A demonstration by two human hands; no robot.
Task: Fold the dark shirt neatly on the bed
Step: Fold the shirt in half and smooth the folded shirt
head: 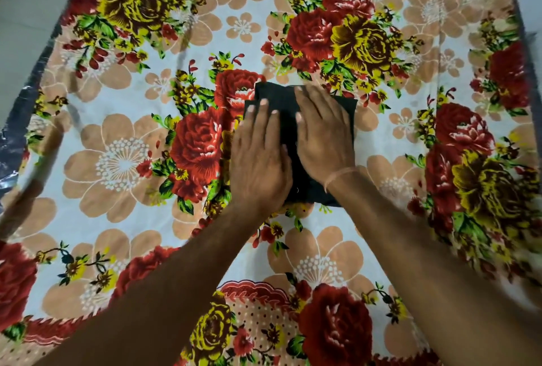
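From my head camera I see the bed (pixel 123 160) covered by a floral sheet (pixel 410 137) of red and yellow roses and tan blossoms on white, reaching almost to every edge of the view. Along the bed's left edge a dark, shiny strip (pixel 17 119) shows beside pale floor (pixel 26 13). Nothing else lies on the sheet near my work.

The dark shirt (pixel 286 107) sits near the middle of the bed, folded down to a small, compact rectangle, black and flat, its far corners showing beyond my fingers and its near edge between my wrists. My left hand (pixel 259 160) lies flat on its left half, fingers straight and released, pressing down. My right hand (pixel 322 134) lies flat on the right half likewise, a thin band (pixel 340 175) at that wrist. Both hands cover most of the cloth.
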